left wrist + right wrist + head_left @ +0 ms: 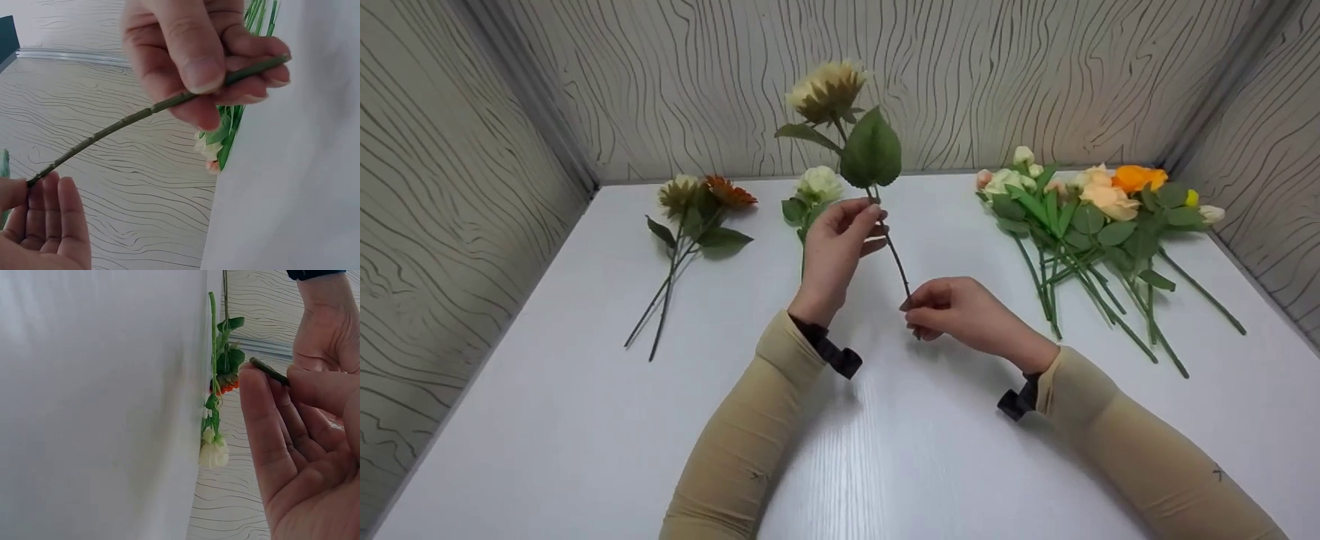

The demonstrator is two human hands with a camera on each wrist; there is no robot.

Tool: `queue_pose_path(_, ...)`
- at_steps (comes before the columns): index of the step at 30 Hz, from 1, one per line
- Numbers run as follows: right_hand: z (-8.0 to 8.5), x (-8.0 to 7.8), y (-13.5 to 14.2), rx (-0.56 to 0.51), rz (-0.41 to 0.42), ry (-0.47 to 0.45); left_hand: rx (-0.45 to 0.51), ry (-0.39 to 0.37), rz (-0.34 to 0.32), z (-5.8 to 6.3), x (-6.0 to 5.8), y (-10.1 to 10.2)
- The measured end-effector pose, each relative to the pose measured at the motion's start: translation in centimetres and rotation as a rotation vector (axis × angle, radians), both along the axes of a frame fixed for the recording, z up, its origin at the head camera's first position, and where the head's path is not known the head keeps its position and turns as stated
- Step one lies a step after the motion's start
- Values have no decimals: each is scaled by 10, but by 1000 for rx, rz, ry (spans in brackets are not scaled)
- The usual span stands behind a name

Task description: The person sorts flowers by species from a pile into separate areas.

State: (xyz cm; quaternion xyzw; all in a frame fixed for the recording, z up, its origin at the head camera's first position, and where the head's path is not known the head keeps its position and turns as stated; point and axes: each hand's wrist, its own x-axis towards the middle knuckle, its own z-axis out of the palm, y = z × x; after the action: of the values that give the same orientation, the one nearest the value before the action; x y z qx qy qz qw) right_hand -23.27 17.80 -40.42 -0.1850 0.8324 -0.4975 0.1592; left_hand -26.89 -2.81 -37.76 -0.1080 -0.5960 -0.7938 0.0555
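A cream artificial flower point(826, 94) with a dark stem and broad green leaves point(871, 150) is held up off the table, its bloom at the top. My left hand point(844, 247) pinches the stem point(107, 130) just below the leaves, between thumb and fingers. Lower down, my right hand point(960, 315) pinches the stem near its bottom end, also with thumb and fingertips. The cut tip of the stem point(270, 371) pokes out past the right fingertips in the right wrist view. Only the stem shows in the wrist views, not the bloom.
A cream and a rust-orange flower point(731, 193) lie with crossed stems on the white table point(562, 420), at left. Behind my left hand lies a pale cream flower point(819, 184). A pile of orange, peach and white flowers point(1110, 201) lies at right. Patterned panels point(697, 82) enclose the table.
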Motion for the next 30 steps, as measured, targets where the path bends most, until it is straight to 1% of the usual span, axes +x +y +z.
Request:
queue_pose_path(2,-1,1,-2,-1,-10,4,2,-4,-11,-1,0,1)
queue_pose_path(6,1,3,-3,-2,-44,24,-3,-8,-51,-5,-1,9)
queue_pose_path(9,1,3,-4,-10,-45,24,-17,-3,-51,-8,-1,10)
queue_pose_path(11,2,3,-5,-25,-39,20,-33,-5,-41,-7,0,6)
queue_pose_path(14,4,2,-3,-54,-37,29,-81,-26,-24,-2,-2,-9)
queue_pose_path(16,6,2,0,-77,-46,39,-134,-42,-7,4,-6,-25)
queue_pose_path(18,8,1,5,-91,-58,55,-213,-58,24,10,-11,-48)
queue_pose_path(21,10,-1,10,-102,-73,65,-337,-91,81,18,-18,-90)
queue_pose_path(23,11,-2,13,-99,-79,70,-447,-125,113,21,-21,-122)
queue_pose_path(27,13,-4,16,-92,-87,67,-698,-177,180,21,-24,-179)
queue_pose_path(29,13,-5,17,-89,-87,65,-803,-194,209,17,-24,-200)
queue_pose_path(30,13,-5,18,-89,-87,65,-832,-205,221,14,-24,-208)
